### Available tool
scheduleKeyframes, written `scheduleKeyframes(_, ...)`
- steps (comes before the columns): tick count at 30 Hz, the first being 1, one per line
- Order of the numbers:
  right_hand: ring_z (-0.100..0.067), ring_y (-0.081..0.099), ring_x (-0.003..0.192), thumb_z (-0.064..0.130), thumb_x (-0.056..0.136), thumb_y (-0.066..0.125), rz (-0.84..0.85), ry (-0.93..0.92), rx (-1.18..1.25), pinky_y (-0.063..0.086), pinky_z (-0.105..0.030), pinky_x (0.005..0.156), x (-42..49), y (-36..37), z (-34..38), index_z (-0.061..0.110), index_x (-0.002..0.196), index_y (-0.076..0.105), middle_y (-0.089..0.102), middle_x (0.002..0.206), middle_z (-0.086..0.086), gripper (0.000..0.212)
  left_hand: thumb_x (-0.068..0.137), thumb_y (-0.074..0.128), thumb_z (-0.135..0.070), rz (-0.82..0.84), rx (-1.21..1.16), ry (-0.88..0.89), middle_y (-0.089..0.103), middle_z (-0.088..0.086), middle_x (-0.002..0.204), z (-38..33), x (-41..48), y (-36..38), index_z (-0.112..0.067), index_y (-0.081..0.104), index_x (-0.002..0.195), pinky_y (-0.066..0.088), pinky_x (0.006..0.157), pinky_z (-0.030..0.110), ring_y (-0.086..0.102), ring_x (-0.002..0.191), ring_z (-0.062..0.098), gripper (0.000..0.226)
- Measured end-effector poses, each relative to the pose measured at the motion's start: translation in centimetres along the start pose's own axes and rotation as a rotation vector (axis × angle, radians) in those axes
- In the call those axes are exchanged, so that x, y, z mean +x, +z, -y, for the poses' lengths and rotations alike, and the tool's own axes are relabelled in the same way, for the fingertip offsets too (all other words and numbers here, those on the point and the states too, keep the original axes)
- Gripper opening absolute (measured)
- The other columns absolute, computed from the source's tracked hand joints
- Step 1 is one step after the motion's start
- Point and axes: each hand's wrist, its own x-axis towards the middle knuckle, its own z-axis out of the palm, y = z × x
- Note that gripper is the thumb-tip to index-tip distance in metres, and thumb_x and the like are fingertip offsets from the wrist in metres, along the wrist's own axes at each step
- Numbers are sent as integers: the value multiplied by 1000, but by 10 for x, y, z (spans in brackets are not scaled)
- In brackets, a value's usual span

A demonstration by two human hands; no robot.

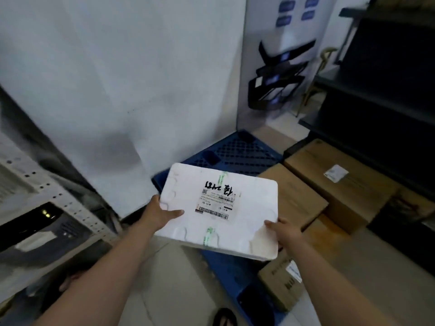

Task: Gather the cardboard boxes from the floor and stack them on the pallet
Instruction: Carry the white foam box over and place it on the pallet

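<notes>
Left grip: the left hand (160,214) clasps the near-left edge of a white rectangular foam box (219,208), thumb laid flat on its lid.
Right grip: the right hand (283,230) grasps the box's near-right corner, fingers hidden beneath.
Box: held level in the air above the blue plastic grid pallet (240,152), a printed shipping label (217,203) with black handwriting on top and green tape at both long edges.
Pallet: on the pale tiled floor (169,285), against the white wall panel (117,67).
Cardboard: two long brown cardboard boxes (339,182) lie side by side at the pallet's right; a small brown cardboard box (281,284) sits near the right forearm.
Surroundings: dark shelving unit (381,90) right, grey perforated metal rack (47,198) left.
</notes>
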Motion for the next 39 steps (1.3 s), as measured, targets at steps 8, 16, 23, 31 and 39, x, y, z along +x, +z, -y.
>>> scheduleKeyframes(8, -35, 58, 114, 25, 89, 63, -173, 245, -5, 48, -38, 97, 105, -10, -79, 4, 130, 57, 59, 130, -16, 46, 74, 80, -11, 296, 248, -52, 51, 6, 134, 5, 134, 111, -6, 38, 138, 39, 89, 27, 50, 115, 24, 76)
scheduleKeyframes(16, -35, 60, 112, 25, 82, 72, -267, 522, 181, 48, -46, 99, 196, 19, -172, 4, 125, 59, 61, 127, -16, 50, 75, 79, -17, 454, 421, -98, 55, 7, 131, 48, 238, 201, -12, 42, 136, 42, 84, 29, 51, 102, 17, 71)
scheduleKeyframes(23, -31, 62, 104, 25, 85, 70, -518, 587, 406, 51, -41, 94, 277, 79, -234, 5, 127, 59, 64, 122, -12, 48, 75, 79, -13, 546, 385, -68, 60, 4, 113, 103, 353, 293, -8, 50, 128, 47, 82, 31, 58, 96, 18, 60)
scheduleKeyframes(31, -26, 61, 95, 33, 89, 61, -728, 537, 443, 50, -32, 83, 320, 98, -243, 7, 122, 63, 65, 103, -7, 41, 80, 74, -11, 596, 404, 8, 59, 1, 105, 123, 409, 327, -4, 56, 122, 46, 73, 25, 59, 89, 16, 46)
scheduleKeyframes(39, -19, 55, 93, 32, 92, 58, -796, 532, 372, 40, -25, 78, 337, 83, -249, 20, 110, 64, 59, 100, -3, 22, 75, 78, -9, 595, 434, 71, 58, 1, 102, 128, 419, 348, -3, 59, 116, 47, 68, 24, 59, 84, 15, 45)
